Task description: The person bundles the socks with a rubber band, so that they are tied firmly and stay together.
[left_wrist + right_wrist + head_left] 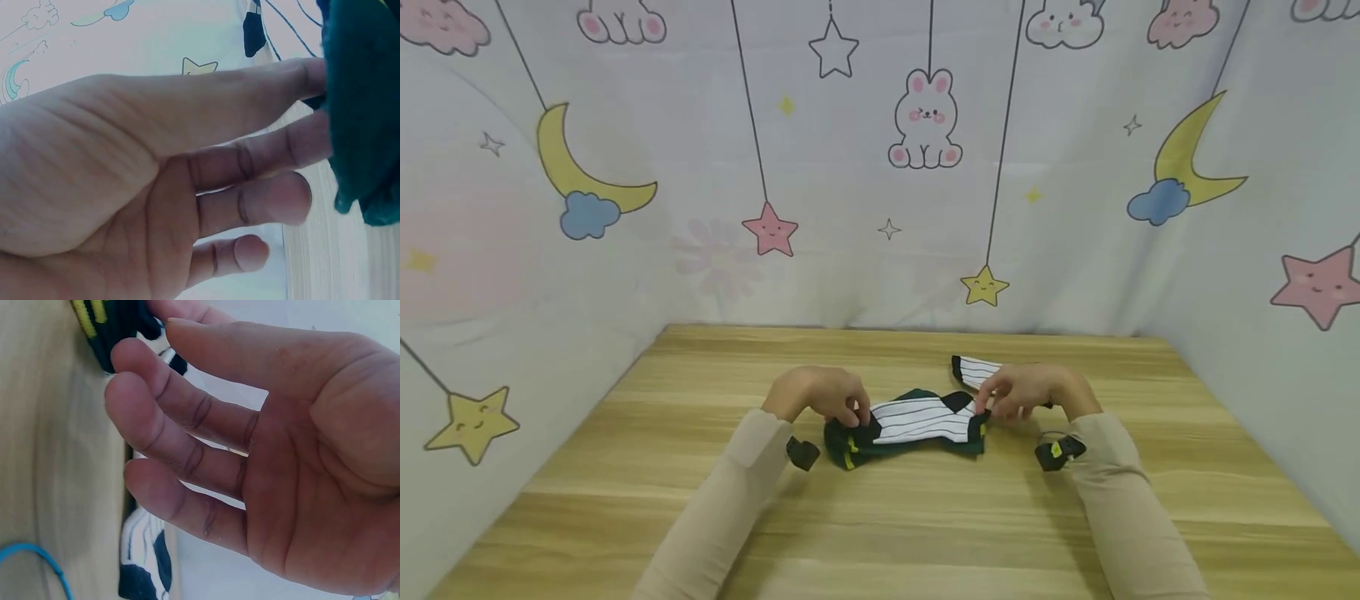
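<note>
A white sock with dark stripes [917, 419] and black toe, heel and cuff lies flat over a dark green sock [917, 393]. My left hand [831, 393] pinches the left end of the two socks between thumb and index finger, with the tips hidden behind green fabric [362, 112] in the left wrist view. At the right end, my right hand [1022, 390] pinches the dark cuff edge with thumb and index finger. Its other fingers [140, 412] are spread and loosely bent. Yellow stripes [99, 309] show on the cuff in the right wrist view.
Another striped sock [976, 372] lies behind my right hand, partly covered by it. The wooden table [880, 525] meets a printed cloth backdrop [850, 283] at the back and sides. A blue loop [37, 547] shows in the right wrist view.
</note>
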Motion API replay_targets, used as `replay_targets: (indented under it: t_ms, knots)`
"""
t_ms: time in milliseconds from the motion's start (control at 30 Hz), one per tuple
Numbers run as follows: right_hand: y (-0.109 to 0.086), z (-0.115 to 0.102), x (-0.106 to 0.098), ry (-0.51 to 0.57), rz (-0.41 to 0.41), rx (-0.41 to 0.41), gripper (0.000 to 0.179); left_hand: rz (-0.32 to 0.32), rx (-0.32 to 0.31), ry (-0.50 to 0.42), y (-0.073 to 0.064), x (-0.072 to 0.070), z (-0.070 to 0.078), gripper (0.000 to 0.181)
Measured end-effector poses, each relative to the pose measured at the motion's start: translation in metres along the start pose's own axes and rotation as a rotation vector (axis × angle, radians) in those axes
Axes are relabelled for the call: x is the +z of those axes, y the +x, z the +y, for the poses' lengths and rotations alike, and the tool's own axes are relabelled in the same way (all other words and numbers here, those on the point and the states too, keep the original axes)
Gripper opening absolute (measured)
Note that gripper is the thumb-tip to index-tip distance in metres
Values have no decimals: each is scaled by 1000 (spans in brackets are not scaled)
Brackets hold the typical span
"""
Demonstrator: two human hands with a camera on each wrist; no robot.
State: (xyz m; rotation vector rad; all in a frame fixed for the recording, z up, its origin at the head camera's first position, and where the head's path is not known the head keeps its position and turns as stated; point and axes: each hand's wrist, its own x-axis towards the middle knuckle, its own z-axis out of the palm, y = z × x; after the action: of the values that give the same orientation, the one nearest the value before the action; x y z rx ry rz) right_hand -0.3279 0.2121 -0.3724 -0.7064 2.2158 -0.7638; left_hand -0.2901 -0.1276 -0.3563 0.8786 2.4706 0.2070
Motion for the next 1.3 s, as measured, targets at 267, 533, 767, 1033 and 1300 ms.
replay_targets:
  t_ms: [267,533,767,1033,1300]
  knots:
    - [-13,6,-9,-62,28,-33,23,49,25,-4,6,-3,6,19]
    - [-34,10,-17,-25,72,-40,27,60,57,-92,16,-14,17,24]
    - [-45,19,-22,49,77,-66,30,122,90,38,32,-17,35,26]
    - [-54,21,-29,-17,315,-162,32,129,117,41,53,-20,40,38]
    - [-58,27,-36,-57,426,-166,34,157,130,-1,79,-22,43,48]
